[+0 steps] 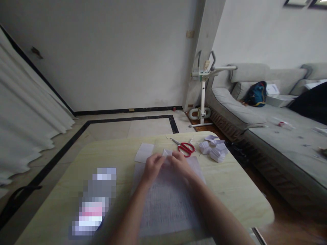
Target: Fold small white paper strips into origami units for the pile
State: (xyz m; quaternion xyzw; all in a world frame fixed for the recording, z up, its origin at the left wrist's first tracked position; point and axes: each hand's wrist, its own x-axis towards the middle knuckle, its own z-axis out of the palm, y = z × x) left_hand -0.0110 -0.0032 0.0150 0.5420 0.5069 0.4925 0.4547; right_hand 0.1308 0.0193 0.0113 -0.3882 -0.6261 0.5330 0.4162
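Note:
Between my two hands is a small piece of white paper, its top edge standing up above the fingers. My left hand pinches it from the left, and my right hand grips it from the right. Beneath both hands lies a large sheet of paper with faint print. A small blank paper slip rests just beyond my left hand. Red-handled scissors lie beyond my right hand, blades pointing away to the left. Several folded white paper pieces sit in a loose pile farther right.
A pixelated, phone-like object lies on the left of the pale wooden table. Past the table's right edge stands a grey sofa with a dark blue bag. White exercise equipment stands by the wall; a white curtain hangs left.

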